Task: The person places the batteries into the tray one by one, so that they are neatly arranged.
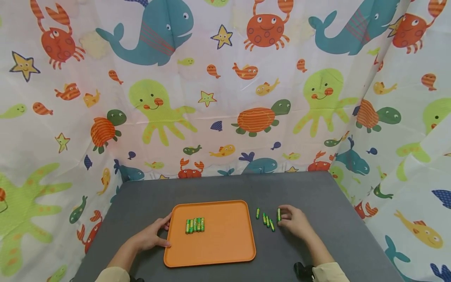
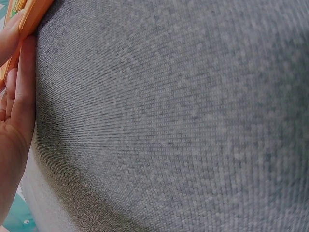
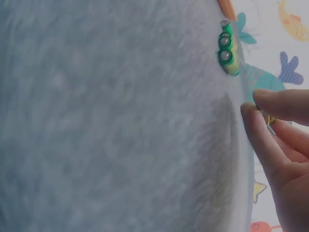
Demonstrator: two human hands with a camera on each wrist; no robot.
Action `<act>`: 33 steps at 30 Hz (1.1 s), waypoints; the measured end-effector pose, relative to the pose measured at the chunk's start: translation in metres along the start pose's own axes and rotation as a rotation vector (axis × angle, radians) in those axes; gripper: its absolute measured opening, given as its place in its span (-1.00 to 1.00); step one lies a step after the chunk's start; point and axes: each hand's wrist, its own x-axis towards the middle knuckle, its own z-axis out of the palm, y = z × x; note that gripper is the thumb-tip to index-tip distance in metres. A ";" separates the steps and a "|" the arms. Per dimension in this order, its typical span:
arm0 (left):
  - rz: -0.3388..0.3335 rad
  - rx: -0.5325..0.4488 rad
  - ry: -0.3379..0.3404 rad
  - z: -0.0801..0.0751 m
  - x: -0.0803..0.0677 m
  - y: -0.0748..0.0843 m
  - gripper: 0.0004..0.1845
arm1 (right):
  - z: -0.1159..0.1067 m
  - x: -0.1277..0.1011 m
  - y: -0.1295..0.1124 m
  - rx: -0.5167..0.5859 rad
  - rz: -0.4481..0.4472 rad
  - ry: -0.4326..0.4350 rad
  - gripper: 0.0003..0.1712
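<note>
Sleeves (image 1: 329,272) near; hands (image 1: 149,236) beyond, right one (image 1: 296,223) pinching battery (image 1: 279,214), long axis near-to-far.

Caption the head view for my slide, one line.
Left hand grips an orange tray bearing five green batteries; right hand pinches another battery near four loose ones on a grey table.

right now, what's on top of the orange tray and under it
Five green batteries lie side by side on the left part of the tray. The left hand holds its left edge. Anything underneath is covered; the grey table shows around it.
</note>
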 end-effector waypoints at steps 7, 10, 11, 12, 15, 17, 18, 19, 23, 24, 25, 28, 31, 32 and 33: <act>-0.003 0.003 -0.001 0.001 0.001 0.000 0.26 | 0.004 0.001 -0.021 0.044 -0.019 0.008 -0.38; -0.009 0.000 0.003 0.001 0.000 0.001 0.25 | 0.010 0.002 -0.034 0.081 -0.028 -0.003 -0.38; -0.010 -0.002 0.003 0.001 -0.001 0.001 0.25 | 0.012 0.003 -0.038 0.093 -0.036 -0.013 -0.38; -0.011 -0.002 0.004 0.001 -0.001 0.002 0.25 | 0.015 0.003 -0.042 0.108 -0.045 -0.023 -0.38; -0.012 -0.005 0.004 0.001 -0.001 0.002 0.25 | 0.025 0.006 -0.054 0.159 -0.058 -0.054 -0.37; -0.011 -0.004 0.004 0.001 -0.001 0.001 0.25 | 0.032 0.008 -0.061 0.179 -0.064 -0.074 -0.36; -0.010 -0.004 0.004 0.001 -0.001 0.001 0.25 | 0.036 0.009 -0.065 0.190 -0.068 -0.078 -0.35; -0.010 -0.002 0.004 0.001 -0.001 0.001 0.25 | 0.041 0.010 -0.069 0.194 -0.070 -0.082 -0.35; -0.007 0.003 0.001 0.001 0.000 0.000 0.26 | 0.057 0.012 -0.086 0.178 -0.093 -0.097 -0.38; -0.008 0.005 0.000 0.001 0.000 0.000 0.27 | 0.061 0.013 -0.090 0.170 -0.100 -0.101 -0.39; -0.009 0.007 0.000 0.001 -0.001 0.000 0.27 | 0.065 0.014 -0.094 0.160 -0.105 -0.107 -0.40; -0.015 0.002 0.004 0.001 -0.001 0.001 0.27 | 0.076 0.016 -0.104 0.164 -0.114 -0.129 -0.43; -0.019 -0.002 0.007 0.001 -0.001 0.001 0.27 | 0.086 0.019 -0.112 0.180 -0.115 -0.159 -0.42; -0.019 -0.003 0.008 0.001 -0.001 0.001 0.27 | 0.090 0.020 -0.114 0.184 -0.111 -0.168 -0.41; -0.019 -0.002 0.007 0.001 -0.001 0.001 0.27 | 0.094 0.021 -0.116 0.185 -0.112 -0.176 -0.40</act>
